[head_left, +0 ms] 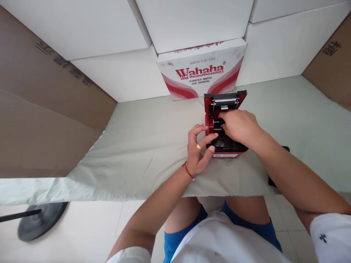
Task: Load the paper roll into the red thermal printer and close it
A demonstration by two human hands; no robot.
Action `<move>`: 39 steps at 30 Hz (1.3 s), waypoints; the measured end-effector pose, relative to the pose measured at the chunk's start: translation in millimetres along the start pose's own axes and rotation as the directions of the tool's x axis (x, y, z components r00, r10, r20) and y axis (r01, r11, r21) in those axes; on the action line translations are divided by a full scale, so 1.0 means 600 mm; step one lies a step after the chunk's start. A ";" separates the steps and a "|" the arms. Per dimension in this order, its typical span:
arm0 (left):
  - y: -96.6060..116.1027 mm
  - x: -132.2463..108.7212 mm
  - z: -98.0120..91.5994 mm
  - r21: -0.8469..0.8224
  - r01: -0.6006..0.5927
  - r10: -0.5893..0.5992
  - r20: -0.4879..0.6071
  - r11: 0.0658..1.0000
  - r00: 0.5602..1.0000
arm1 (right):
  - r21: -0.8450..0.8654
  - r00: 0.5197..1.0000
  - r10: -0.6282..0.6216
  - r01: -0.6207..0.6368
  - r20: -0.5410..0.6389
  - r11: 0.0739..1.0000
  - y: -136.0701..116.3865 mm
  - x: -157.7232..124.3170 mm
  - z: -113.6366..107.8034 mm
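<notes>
A small red and black printer stands on the cloth-covered table with its lid raised. Inside are dark rollers and a black compartment. My left hand, with a gold ring and a red string bracelet, rests at the printer's left side. Its fingers are spread and bent, some touching the rim, and they hold nothing. From the right, my right hand reaches into the printer with curled fingers beside the black roller. Its fingertips are partly hidden, so what they pinch does not show.
A Wahaha water carton stands behind the printer, against stacked white boxes. Brown cartons flank the pale green tablecloth. A dark flat object lies partly under my right forearm. A round black stand base sits on the floor.
</notes>
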State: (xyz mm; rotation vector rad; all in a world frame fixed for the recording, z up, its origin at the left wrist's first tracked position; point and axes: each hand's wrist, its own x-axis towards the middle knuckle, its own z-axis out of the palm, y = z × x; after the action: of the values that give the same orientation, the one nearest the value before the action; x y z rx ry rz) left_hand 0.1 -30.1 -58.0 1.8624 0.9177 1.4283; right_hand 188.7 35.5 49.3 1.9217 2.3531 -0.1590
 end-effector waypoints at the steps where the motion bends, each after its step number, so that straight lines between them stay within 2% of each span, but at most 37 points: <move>1: 0.002 0.000 -0.001 0.029 -0.013 0.012 0.035 0.999 0.999 | 0.003 1.000 0.007 -0.007 0.004 1.000 0.000 0.000 0.000; 3: 0.004 0.000 -0.003 0.063 -0.021 0.017 0.073 0.998 0.997 | 0.044 1.000 -0.025 0.025 0.003 0.999 0.002 -0.011 -0.006; 5: 0.004 0.001 -0.003 0.082 -0.040 0.035 0.064 0.996 0.997 | 0.176 0.994 -0.109 0.110 -0.019 0.978 0.010 -0.033 -0.017; 7: 0.004 0.001 -0.002 0.114 -0.086 0.083 0.030 0.990 0.996 | 0.372 0.982 -0.105 0.158 -0.159 0.915 0.027 -0.058 -0.029; 8: 0.004 0.001 -0.001 0.138 -0.116 0.116 0.012 0.984 0.993 | 0.459 0.962 -0.033 0.161 -0.273 0.874 0.037 -0.066 -0.033; 9: 0.003 0.000 0.000 0.169 -0.150 0.152 -0.002 0.974 0.988 | 0.523 0.918 0.072 0.157 -0.391 0.838 0.049 -0.069 -0.034; 11: 0.001 -0.001 0.003 0.252 -0.228 0.236 -0.002 0.941 0.972 | 0.567 0.762 0.256 0.172 -0.595 0.806 0.073 -0.057 -0.026; 12: 0.000 -0.002 0.004 0.294 -0.273 0.283 0.010 0.916 0.959 | 0.565 0.701 0.290 0.194 -0.652 0.802 0.083 -0.044 -0.017; 13: -0.001 -0.002 0.004 0.329 -0.318 0.329 0.025 0.889 0.944 | 0.566 0.680 0.290 0.221 -0.673 0.795 0.091 -0.029 -0.006; 14: -0.002 -0.002 0.005 0.357 -0.358 0.369 0.038 0.863 0.929 | 0.576 0.697 0.271 0.245 -0.664 0.780 0.096 -0.014 0.006; 17: -0.001 -0.001 0.006 0.390 -0.424 0.436 0.063 0.817 0.898 | 0.651 0.791 0.198 0.303 -0.580 0.696 0.097 0.008 0.038; 18: 0.000 -0.001 0.005 0.395 -0.433 0.445 0.068 0.810 0.893 | 0.668 0.795 0.189 0.325 -0.576 0.670 0.094 0.004 0.045; 21: 0.004 -0.001 0.005 0.414 -0.443 0.456 0.073 0.795 0.887 | 0.650 0.740 0.157 0.444 -0.654 0.617 0.089 -0.032 0.060; 25: 0.005 -0.003 0.004 0.436 -0.423 0.441 0.063 0.795 0.895 | 0.528 0.651 -0.049 0.656 -0.758 0.540 0.100 -0.080 0.091; 27: 0.002 -0.003 0.003 0.397 -0.422 0.432 0.068 0.815 0.899 | 0.470 0.612 -0.125 0.707 -0.781 0.528 0.106 -0.090 0.113; 29: -0.003 -0.002 0.001 0.292 -0.423 0.425 0.058 0.858 0.903 | 0.443 0.588 -0.133 0.722 -0.798 0.532 0.107 -0.092 0.129; 31: -0.010 0.000 -0.002 0.165 -0.374 0.376 0.020 0.913 0.926 | 0.442 0.574 -0.100 0.719 -0.812 0.536 0.104 -0.091 0.137; 35: -0.019 0.004 -0.009 -0.009 -0.131 0.130 -0.062 0.991 0.990 | 0.461 0.578 -0.068 0.711 -0.813 0.531 0.094 -0.091 0.133; 39: -0.020 0.007 -0.009 -0.091 -0.014 0.001 -0.146 0.996 0.989 | 0.459 0.582 -0.061 0.697 -0.811 0.551 0.089 -0.094 0.129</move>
State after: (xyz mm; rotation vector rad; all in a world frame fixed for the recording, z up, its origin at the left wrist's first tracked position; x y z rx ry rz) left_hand -6.0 -19.6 -64.1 1.7140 0.8991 1.6017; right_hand 253.3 -19.8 -20.0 1.7807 3.8238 -0.6202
